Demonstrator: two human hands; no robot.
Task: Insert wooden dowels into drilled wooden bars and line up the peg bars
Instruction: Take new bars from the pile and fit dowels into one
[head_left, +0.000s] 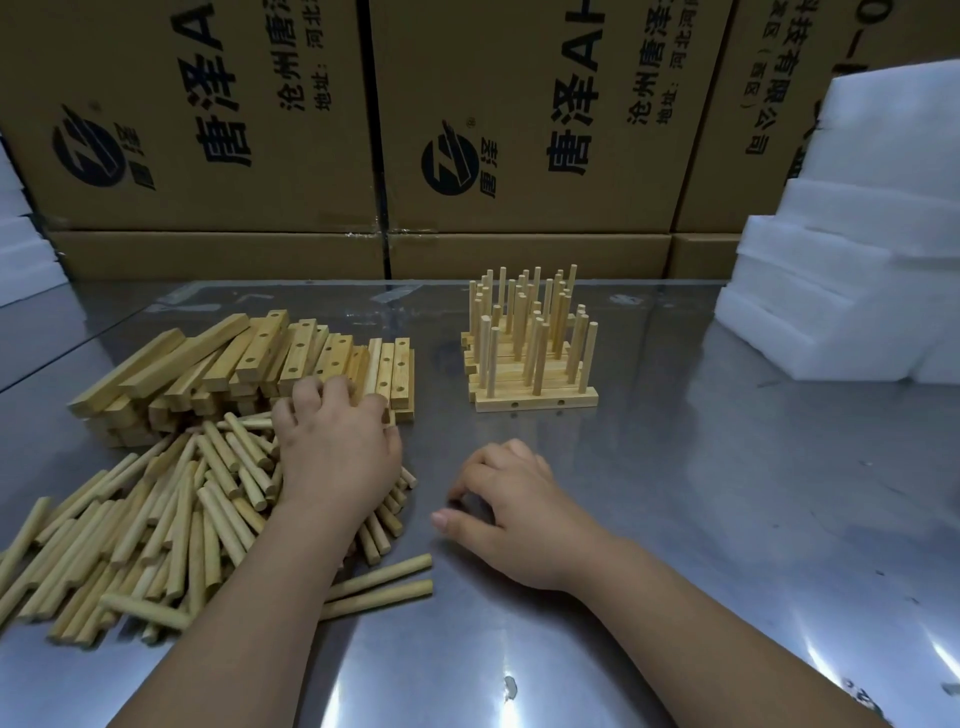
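1. Head view, centre left: left hand (332, 441) laid over the near ends of the drilled bars (249, 358); fingers bent onto the wood, grip on any one bar impossible to tell.
2. Lower centre: right hand (514, 509), fingers loosely curled, tips on the steel table (675, 519), nothing held.
3. Centre left: drilled bars in a loose pile, many with holes facing up.
4. Lower left: loose dowels (156, 519) heaped just below the bars, partly under the left wrist.
5. Centre: peg bars (530, 353) with dowels upright — lined up side by side, apart from both hands.
6. Top: cardboard boxes (519, 130); upper right — white foam blocks (857, 234).
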